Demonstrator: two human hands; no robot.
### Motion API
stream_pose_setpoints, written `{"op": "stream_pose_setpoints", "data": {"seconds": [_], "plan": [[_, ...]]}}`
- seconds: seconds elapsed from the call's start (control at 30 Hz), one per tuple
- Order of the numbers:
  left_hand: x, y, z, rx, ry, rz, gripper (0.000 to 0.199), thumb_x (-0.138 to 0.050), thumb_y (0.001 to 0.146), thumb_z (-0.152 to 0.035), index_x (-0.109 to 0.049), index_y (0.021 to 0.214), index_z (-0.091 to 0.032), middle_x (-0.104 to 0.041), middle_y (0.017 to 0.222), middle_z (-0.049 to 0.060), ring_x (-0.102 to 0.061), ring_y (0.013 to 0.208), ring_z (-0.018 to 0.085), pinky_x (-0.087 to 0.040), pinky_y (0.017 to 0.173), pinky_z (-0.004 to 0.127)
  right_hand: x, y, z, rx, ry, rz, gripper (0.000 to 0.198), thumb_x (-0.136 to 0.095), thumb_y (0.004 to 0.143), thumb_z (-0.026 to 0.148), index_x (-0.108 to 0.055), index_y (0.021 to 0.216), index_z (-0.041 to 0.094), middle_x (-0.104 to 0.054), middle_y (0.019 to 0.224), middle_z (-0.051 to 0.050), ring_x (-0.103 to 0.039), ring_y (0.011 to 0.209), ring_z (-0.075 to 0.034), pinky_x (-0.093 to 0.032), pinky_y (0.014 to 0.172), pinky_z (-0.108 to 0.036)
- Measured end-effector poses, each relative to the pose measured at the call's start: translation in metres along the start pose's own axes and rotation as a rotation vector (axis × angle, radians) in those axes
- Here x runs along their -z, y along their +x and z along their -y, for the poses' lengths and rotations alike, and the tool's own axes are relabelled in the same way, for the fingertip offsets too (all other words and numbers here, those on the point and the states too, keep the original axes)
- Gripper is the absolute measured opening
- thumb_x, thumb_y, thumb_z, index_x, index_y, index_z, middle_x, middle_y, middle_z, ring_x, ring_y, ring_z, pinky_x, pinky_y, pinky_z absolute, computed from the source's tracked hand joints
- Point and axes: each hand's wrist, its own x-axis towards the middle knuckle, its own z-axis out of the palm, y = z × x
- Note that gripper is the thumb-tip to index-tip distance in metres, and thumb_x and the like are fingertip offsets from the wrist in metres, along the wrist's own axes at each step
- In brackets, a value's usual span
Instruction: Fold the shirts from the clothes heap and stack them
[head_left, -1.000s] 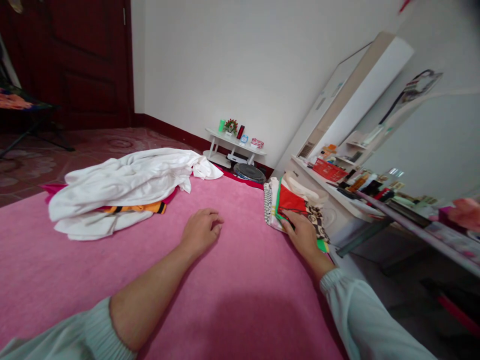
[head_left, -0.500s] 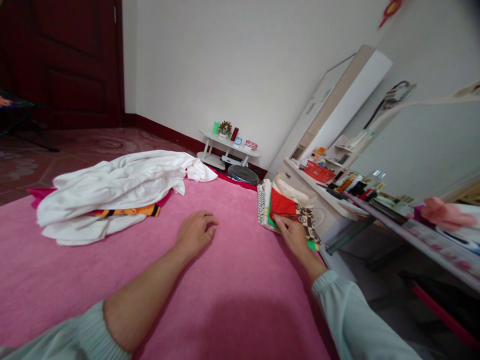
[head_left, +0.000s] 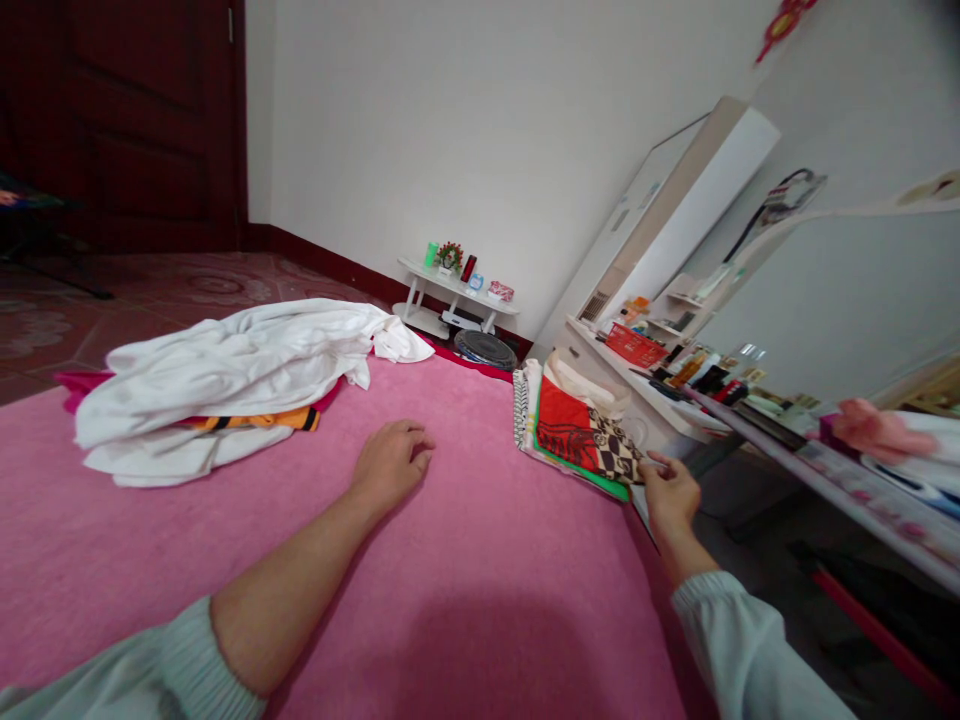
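Note:
My left hand (head_left: 391, 465) rests on the pink bedspread (head_left: 465, 560), its fingers loosely bent and apart, holding nothing. To the right, at the bed's edge, lies a stack of folded clothes (head_left: 525, 410). Its top piece is a red garment (head_left: 564, 410) with a checked, dark-printed part and a cream part behind. My right hand (head_left: 671, 492) pinches the near right corner of this garment with thumb and fingers. A green layer shows beneath it. On the left lies a loose heap of white clothing (head_left: 225, 375), with an orange-and-black piece (head_left: 259, 420) sticking out underneath.
A dressing table (head_left: 660, 400) with a red basket (head_left: 636, 344), bottles and a mirror (head_left: 840, 300) stands close on the right. Beyond the bed is a small white shelf (head_left: 450, 285) with ornaments. A dark red door (head_left: 150, 130) is at the far left.
My right hand has moved right and slightly nearer, from the red front of the top garment to its right corner. The garment's front now lies more spread out. My left hand stays still.

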Motion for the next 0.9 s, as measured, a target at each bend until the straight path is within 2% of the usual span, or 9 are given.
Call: {"op": "stream_pose_setpoints", "data": {"seconds": [0.1,0.2,0.27,0.4,0.5,0.57,0.7,0.8,0.9], "plan": [[-0.001,0.0,0.001,-0.002,0.0,-0.003,0.024,-0.055,0.081,-0.025,-0.074,0.095,-0.026,-0.065,0.115,0.002,-0.057,0.106,0.022,-0.043,0.095,0.034,0.009,-0.013,0.016,0.013,-0.185,0.035,0.039,-0.055,0.071,0.035,-0.071,0.101,0.017,-0.067,0.093,-0.013,-0.062,0.083,-0.028,-0.048,0.073,-0.041],[-0.001,0.0,0.002,-0.011,0.0,-0.007,0.024,-0.055,0.081,-0.025,-0.074,0.096,-0.026,-0.066,0.114,0.002,-0.058,0.106,0.022,-0.043,0.095,0.034,0.007,-0.025,0.035,0.208,-0.246,-0.014,0.046,-0.046,0.081,0.039,-0.066,0.115,0.017,-0.055,0.128,-0.016,-0.052,0.115,-0.032,-0.041,0.093,-0.047],[-0.001,0.0,0.002,-0.019,0.002,-0.012,0.024,-0.054,0.081,-0.025,-0.074,0.096,-0.025,-0.066,0.113,0.002,-0.058,0.106,0.022,-0.043,0.095,0.034,-0.002,-0.032,0.047,0.37,-0.213,0.046,0.053,-0.039,0.087,0.044,-0.055,0.13,0.018,-0.043,0.143,-0.014,-0.041,0.129,-0.031,-0.033,0.103,-0.049],[-0.003,0.001,0.004,-0.029,0.008,-0.024,0.024,-0.055,0.081,-0.025,-0.074,0.096,-0.025,-0.066,0.114,0.003,-0.058,0.107,0.022,-0.043,0.095,0.034,-0.022,-0.047,0.068,0.479,-0.267,0.384,0.059,-0.041,0.089,0.048,-0.044,0.14,0.019,-0.038,0.148,-0.014,-0.028,0.139,-0.033,-0.018,0.109,-0.06],[-0.004,0.001,0.006,-0.03,0.003,-0.017,0.024,-0.055,0.081,-0.026,-0.074,0.095,-0.027,-0.066,0.114,0.002,-0.058,0.106,0.022,-0.044,0.094,0.033,-0.025,-0.069,0.09,0.513,-0.204,0.335,0.056,-0.038,0.092,0.045,-0.043,0.14,0.016,-0.033,0.151,-0.015,-0.021,0.142,-0.03,-0.012,0.112,-0.059],[-0.005,0.002,0.007,-0.032,0.006,-0.014,0.023,-0.055,0.081,-0.026,-0.074,0.095,-0.027,-0.066,0.114,0.002,-0.059,0.106,0.022,-0.044,0.093,0.034,-0.021,-0.096,0.11,0.573,-0.108,0.366,0.053,-0.037,0.094,0.043,-0.047,0.137,0.016,-0.034,0.151,-0.015,-0.025,0.141,-0.028,-0.015,0.114,-0.054],[-0.005,0.001,0.009,-0.056,0.012,-0.023,0.024,-0.055,0.081,-0.027,-0.073,0.096,-0.026,-0.066,0.115,0.003,-0.059,0.106,0.022,-0.044,0.094,0.034,-0.007,-0.178,0.154,0.665,-0.006,0.672,0.051,-0.048,0.089,0.039,-0.052,0.133,0.012,-0.034,0.15,-0.017,-0.028,0.14,-0.028,-0.023,0.114,-0.048],[-0.005,0.0,0.01,-0.069,-0.005,-0.029,0.025,-0.055,0.082,-0.026,-0.072,0.099,-0.023,-0.067,0.114,0.004,-0.059,0.107,0.021,-0.044,0.095,0.031,0.0,-0.24,0.185,0.621,0.003,0.827,0.061,-0.053,0.087,0.034,-0.042,0.141,0.01,-0.032,0.151,-0.018,-0.027,0.141,-0.03,-0.021,0.114,-0.049],[-0.005,-0.002,0.01,-0.059,-0.005,-0.021,0.027,-0.053,0.083,-0.023,-0.07,0.104,-0.02,-0.068,0.112,0.005,-0.06,0.105,0.02,-0.045,0.093,0.029,0.002,-0.278,0.207,0.576,-0.015,0.856,0.059,-0.046,0.089,0.029,-0.037,0.143,0.009,-0.034,0.15,-0.017,-0.027,0.141,-0.03,-0.019,0.114,-0.053]]}}
